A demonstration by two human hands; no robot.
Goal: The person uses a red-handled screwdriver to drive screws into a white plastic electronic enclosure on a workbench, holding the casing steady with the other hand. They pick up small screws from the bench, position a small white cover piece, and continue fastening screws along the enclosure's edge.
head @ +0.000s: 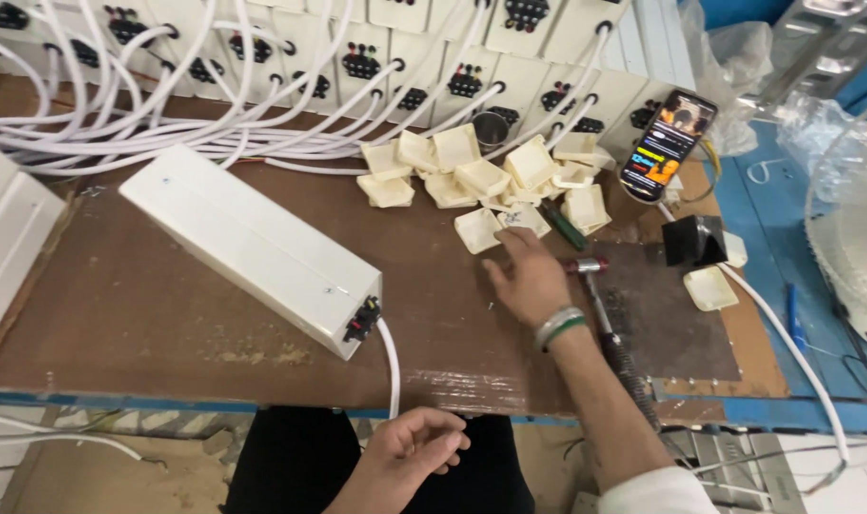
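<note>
The small cream plastic caps [495,181] lie in a loose heap toward the back of the brown bench [138,314], just in front of a row of finished-looking white boxes [376,48] whose white cables [119,124] trail across the top. The person's right hand [527,278] lies flat and open at the near edge of that heap, its fingertips touching one cap [478,230] that sits apart from the others; it holds nothing. The left hand [416,447] is down below the bench edge, fingers loosely curled and empty as far as I can see, close to the white lead [392,362] that hangs from the long white box [248,246] lying slantwise on the bench.

That long box looks closed up, with its black connector [362,319] fitted at the near end, so I'd judge the casing itself as done. The many loose caps suggest plenty are still unfitted. A hammer [610,333] lies untouched just beside the right wrist, with a green-handled screwdriver [565,228] beyond it among the caps. Further right a phone [669,143] leans upright with its screen lit, and a small black block [692,240] and one stray cap [710,287] sit near it.
</note>
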